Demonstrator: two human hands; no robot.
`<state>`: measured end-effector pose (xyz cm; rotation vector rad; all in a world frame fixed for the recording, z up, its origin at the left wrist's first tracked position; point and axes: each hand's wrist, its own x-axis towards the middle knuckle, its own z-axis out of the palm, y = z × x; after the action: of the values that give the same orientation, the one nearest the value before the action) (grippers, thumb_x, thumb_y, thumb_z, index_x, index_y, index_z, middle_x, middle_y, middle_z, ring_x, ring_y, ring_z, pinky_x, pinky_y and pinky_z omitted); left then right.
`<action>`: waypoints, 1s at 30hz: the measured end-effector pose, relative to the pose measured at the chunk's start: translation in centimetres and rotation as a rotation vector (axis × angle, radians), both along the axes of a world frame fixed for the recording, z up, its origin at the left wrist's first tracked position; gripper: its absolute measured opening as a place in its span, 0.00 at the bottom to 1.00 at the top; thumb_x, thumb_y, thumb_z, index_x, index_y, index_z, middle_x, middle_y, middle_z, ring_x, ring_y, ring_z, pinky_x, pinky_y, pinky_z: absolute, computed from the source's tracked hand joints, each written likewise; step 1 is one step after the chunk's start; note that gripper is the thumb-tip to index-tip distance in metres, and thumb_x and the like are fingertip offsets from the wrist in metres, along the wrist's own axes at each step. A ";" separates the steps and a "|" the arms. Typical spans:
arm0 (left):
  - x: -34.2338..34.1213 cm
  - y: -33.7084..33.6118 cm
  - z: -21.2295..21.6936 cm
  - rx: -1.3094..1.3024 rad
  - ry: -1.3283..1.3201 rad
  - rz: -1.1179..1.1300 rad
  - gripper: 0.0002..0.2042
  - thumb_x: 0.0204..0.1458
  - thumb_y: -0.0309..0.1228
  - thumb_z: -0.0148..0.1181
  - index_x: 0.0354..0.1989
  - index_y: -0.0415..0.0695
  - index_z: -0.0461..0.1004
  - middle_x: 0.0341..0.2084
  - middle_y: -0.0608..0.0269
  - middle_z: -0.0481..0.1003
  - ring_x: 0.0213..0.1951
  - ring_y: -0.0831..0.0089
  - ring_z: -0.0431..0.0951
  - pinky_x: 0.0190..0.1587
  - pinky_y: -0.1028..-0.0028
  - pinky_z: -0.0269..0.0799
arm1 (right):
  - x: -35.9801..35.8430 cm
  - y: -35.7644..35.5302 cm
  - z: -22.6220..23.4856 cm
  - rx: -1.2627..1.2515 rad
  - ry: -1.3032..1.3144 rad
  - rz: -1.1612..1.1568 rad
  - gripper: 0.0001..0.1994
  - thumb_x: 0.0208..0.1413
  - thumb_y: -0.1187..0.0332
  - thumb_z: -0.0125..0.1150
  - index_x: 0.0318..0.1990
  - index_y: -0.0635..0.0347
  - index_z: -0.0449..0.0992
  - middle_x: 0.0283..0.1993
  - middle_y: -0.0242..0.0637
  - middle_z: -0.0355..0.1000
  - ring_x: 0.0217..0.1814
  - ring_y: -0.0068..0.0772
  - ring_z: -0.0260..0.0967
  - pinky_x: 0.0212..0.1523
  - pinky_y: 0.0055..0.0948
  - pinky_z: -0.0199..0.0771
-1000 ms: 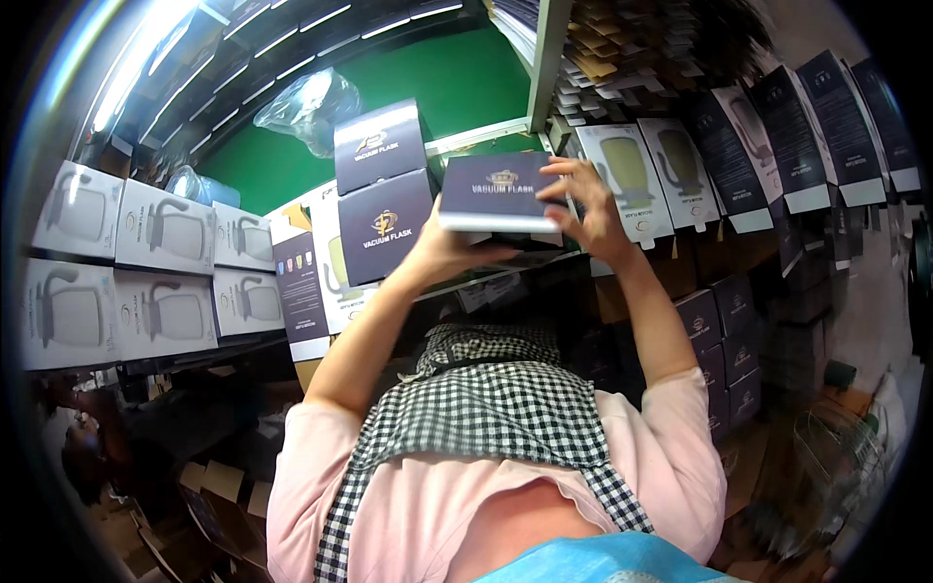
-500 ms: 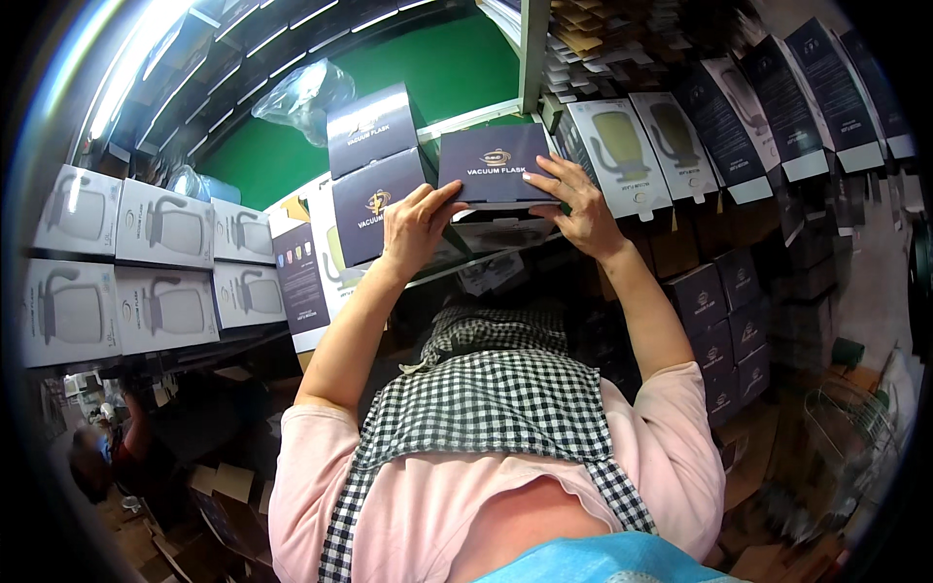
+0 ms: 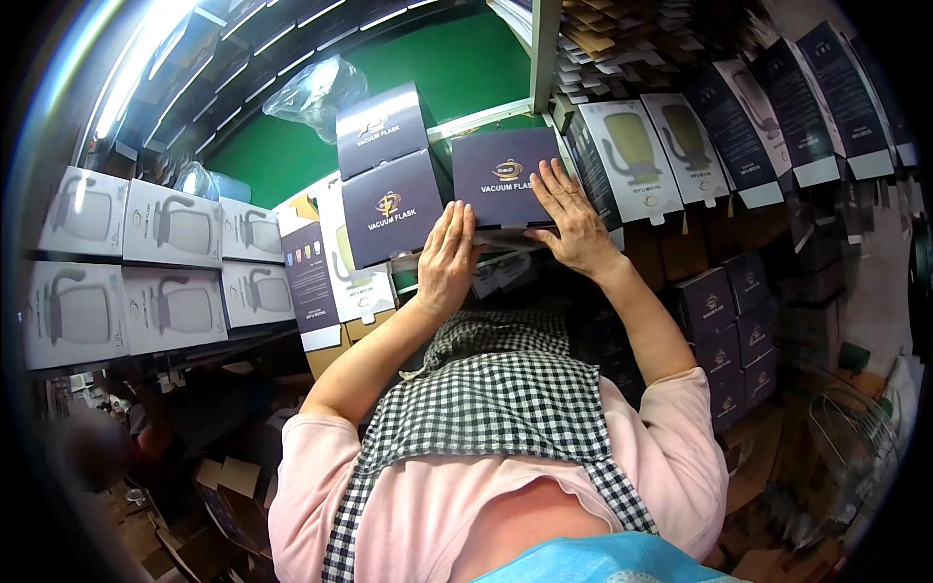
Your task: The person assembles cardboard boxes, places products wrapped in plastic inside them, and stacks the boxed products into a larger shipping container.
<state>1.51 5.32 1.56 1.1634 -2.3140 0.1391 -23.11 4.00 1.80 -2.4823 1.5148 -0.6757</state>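
A dark navy flask box (image 3: 498, 160) with a gold emblem stands on the bench in front of me, its printed face toward me. Flat, with fingers stretched out and together, my left hand (image 3: 450, 255) touches the box's near left edge. My right hand (image 3: 575, 225) lies on the right side of the same box, fingers extended and slightly apart, thumb by the near edge. Left of it stand two more navy boxes, a nearer one (image 3: 391, 209) and one behind (image 3: 382, 126). The near side of the box under my hands is partly hidden.
White flask boxes (image 3: 175, 233) are stacked at the left. Flattened printed cartons (image 3: 637, 155) line the right. A clear plastic bag (image 3: 316, 92) lies on the green surface (image 3: 466, 68). Navy boxes (image 3: 714, 330) are piled low right, near a wire fan (image 3: 855, 418). Another person is blurred at lower left.
My left hand has moved right and nearer, its fingers straightening along the box's near edge. My right fingers have flattened on the box, whose near top edge now looks closed down.
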 end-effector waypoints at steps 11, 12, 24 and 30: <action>0.4 -0.7 2.1 0.260 0.157 -0.092 0.25 0.48 0.25 0.66 0.57 0.36 0.71 0.59 0.48 0.70 0.66 0.51 0.62 0.67 0.55 0.58 | 0.5 -0.3 1.0 -0.129 -0.110 0.048 0.36 0.45 0.61 0.73 0.63 0.58 0.66 0.71 0.44 0.55 0.77 0.49 0.43 0.74 0.54 0.44; 1.1 -1.4 2.9 0.265 0.236 -0.068 0.21 0.48 0.27 0.67 0.53 0.42 0.75 0.56 0.52 0.73 0.64 0.51 0.65 0.63 0.57 0.64 | 0.6 0.1 1.1 -0.213 -0.099 0.053 0.29 0.46 0.66 0.72 0.58 0.57 0.71 0.68 0.42 0.60 0.75 0.48 0.48 0.73 0.55 0.45; 0.2 -1.9 1.9 0.170 0.252 -0.054 0.15 0.43 0.25 0.70 0.42 0.45 0.81 0.27 0.63 0.72 0.29 0.63 0.72 0.34 0.65 0.71 | 2.1 1.8 -1.8 -0.352 -0.510 0.061 0.14 0.43 0.79 0.70 0.39 0.53 0.80 0.51 0.36 0.70 0.59 0.42 0.69 0.67 0.50 0.60; 0.3 -0.2 2.1 -0.001 -0.092 -0.158 0.18 0.49 0.32 0.66 0.48 0.39 0.78 0.40 0.51 0.69 0.46 0.56 0.69 0.45 0.63 0.66 | 1.2 1.5 -1.5 -0.315 -0.509 0.137 0.14 0.43 0.77 0.70 0.40 0.52 0.81 0.51 0.36 0.70 0.60 0.42 0.69 0.66 0.51 0.61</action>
<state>1.81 5.13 3.71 0.9878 -2.4751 0.1390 -21.87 5.52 0.32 -2.3217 1.1074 -1.4762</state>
